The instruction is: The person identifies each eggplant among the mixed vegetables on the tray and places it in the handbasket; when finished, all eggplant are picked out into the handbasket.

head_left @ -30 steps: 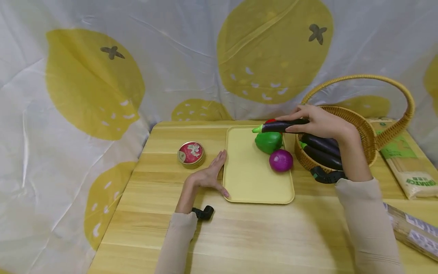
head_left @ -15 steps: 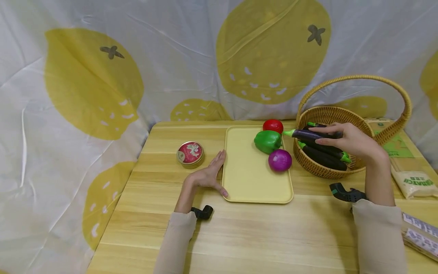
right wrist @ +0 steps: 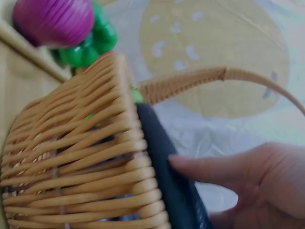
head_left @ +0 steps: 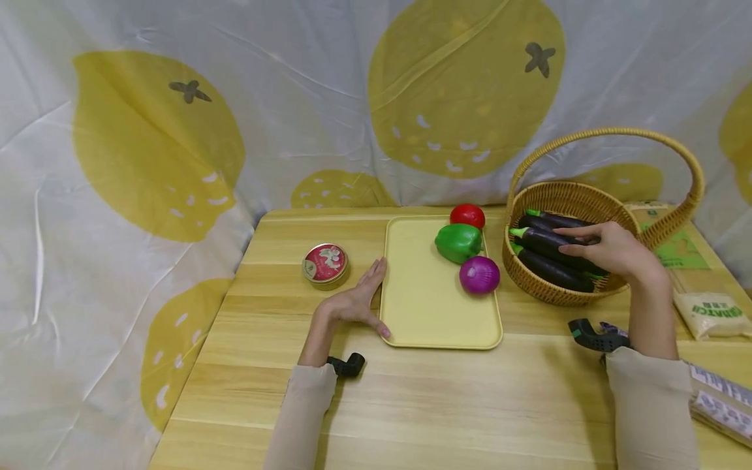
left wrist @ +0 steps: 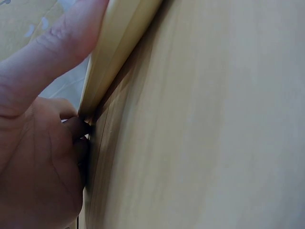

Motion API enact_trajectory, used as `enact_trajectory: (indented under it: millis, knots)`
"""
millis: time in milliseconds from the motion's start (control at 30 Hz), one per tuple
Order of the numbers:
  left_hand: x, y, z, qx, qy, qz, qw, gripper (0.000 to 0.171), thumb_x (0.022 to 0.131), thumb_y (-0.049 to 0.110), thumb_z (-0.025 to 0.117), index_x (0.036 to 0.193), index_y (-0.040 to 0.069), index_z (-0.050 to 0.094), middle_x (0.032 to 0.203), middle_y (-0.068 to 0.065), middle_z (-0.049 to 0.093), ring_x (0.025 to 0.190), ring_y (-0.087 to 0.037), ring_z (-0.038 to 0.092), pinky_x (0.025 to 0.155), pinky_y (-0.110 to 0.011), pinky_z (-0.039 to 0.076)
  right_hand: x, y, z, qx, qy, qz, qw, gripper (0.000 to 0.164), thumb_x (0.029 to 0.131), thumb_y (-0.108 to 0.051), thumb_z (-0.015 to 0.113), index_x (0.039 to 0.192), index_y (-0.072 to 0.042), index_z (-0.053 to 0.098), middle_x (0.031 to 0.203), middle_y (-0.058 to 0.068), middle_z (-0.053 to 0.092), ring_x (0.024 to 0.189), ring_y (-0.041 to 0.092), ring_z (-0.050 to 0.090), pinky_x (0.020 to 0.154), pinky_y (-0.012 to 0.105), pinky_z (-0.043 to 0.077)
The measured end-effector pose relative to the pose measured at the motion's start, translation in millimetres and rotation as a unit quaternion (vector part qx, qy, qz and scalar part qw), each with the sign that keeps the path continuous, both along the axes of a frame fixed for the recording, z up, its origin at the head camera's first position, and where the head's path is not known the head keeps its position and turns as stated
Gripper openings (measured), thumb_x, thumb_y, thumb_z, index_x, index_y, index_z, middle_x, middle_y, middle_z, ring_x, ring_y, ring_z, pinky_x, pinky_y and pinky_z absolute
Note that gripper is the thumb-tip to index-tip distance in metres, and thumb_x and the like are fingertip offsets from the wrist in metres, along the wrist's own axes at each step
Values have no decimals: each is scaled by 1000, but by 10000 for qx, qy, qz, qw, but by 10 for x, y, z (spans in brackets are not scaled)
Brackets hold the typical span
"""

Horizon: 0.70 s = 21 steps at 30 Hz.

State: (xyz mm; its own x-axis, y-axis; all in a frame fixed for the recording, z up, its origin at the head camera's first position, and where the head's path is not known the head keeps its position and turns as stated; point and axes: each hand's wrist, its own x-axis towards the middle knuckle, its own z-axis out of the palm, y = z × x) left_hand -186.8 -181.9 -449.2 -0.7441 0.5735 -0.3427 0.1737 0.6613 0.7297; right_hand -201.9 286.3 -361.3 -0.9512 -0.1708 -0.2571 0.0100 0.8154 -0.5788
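My right hand [head_left: 619, 251] pinches a dark purple eggplant [head_left: 543, 243] with a green stem, between thumb and fingers. This eggplant lies over other eggplants [head_left: 552, 271] inside the wicker basket [head_left: 529, 287]; in the right wrist view the eggplant [right wrist: 164, 152] shows just past the basket's rim. My left hand [head_left: 355, 303] rests against the left edge of the yellow tray [head_left: 435, 320], thumb spread toward its near corner. The left wrist view shows the thumb [left wrist: 57, 45] touching the tray's side. On the tray's right part are a green bell pepper [head_left: 458, 243] and a purple onion [head_left: 479, 275].
A red tomato-like vegetable [head_left: 467, 216] sits at the tray's far right corner. Left of the tray stands a round red-lidded tin [head_left: 326, 264]. Packages of dry goods [head_left: 711, 313] lie right of the basket, whose tall handle [head_left: 611, 132] arches above it. A lemon-print cloth hangs behind.
My right hand has carried the eggplant from above the tray's far right corner rightward and down into the basket, still holding it. The left hand has stayed on the tray edge.
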Motion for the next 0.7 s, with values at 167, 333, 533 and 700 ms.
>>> enact_trajectory:
  millis: [167, 333, 533, 700]
  knots:
    - [-18, 12, -18, 13, 22, -29, 10000, 149, 58, 37, 92, 152, 14, -22, 160, -3, -27, 148, -18, -22, 123, -44, -2, -41, 23, -108, 236, -195, 94, 9995, 56, 94, -39, 60, 141, -11, 51, 50, -5, 39, 43, 7, 23, 46, 30, 32]
    - [-32, 9, -26, 35, 5, -11, 10000, 150, 57, 38, 92, 152, 15, -21, 160, -2, -27, 148, -16, -23, 123, -44, -2, -68, 22, -166, 141, -170, 17, 9998, 55, 92, -36, 63, 139, -9, 52, 77, 12, 62, 46, 8, 27, 49, 31, 32]
    - [-22, 8, -41, 0, -12, -9, 10000, 149, 58, 39, 92, 152, 16, -21, 160, -2, -27, 148, -17, -23, 123, -44, -2, -70, 18, -181, 150, 1, 66, 9999, 53, 93, -30, 63, 139, -7, 52, 93, 23, 67, 46, 9, 33, 52, 30, 34]
    - [-34, 25, -47, 24, 18, -64, 10000, 148, 58, 39, 91, 152, 15, -22, 160, -3, -27, 148, -18, -23, 123, -46, -1, -49, 1, -135, 243, 156, 223, 9993, 55, 96, -35, 57, 142, -4, 48, 114, 33, 62, 70, 31, 61, 63, 33, 45]
